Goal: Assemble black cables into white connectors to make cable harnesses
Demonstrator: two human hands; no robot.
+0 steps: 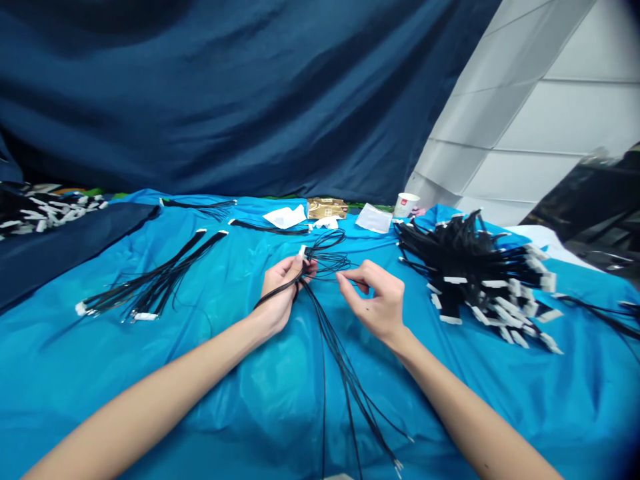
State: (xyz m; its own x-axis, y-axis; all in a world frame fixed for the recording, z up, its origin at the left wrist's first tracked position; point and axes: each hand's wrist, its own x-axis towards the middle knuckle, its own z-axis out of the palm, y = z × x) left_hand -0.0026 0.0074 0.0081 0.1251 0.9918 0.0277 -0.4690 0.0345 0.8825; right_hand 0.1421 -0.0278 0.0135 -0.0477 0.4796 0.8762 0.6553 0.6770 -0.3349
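Observation:
My left hand (283,293) is closed around a black wire harness (334,327). A small white connector (303,251) sticks up past its thumb. Part of the harness loops over the wrist side of that hand, some wires fan out to the right, and a long bunch hangs toward me with bare-looking tips at the end. My right hand (375,293) is just right of the fanned wires, thumb and forefinger pinched together at the end of a thin black wire (327,277). The fingertips hide the wire's very end.
On the blue sheet (240,393), a large pile of harnesses with white connectors (480,267) lies right. Several loose harnesses (165,273) lie left, another heap (55,210) far left. A paper cup (406,205), brown packet (326,209) and white papers (374,219) stand behind.

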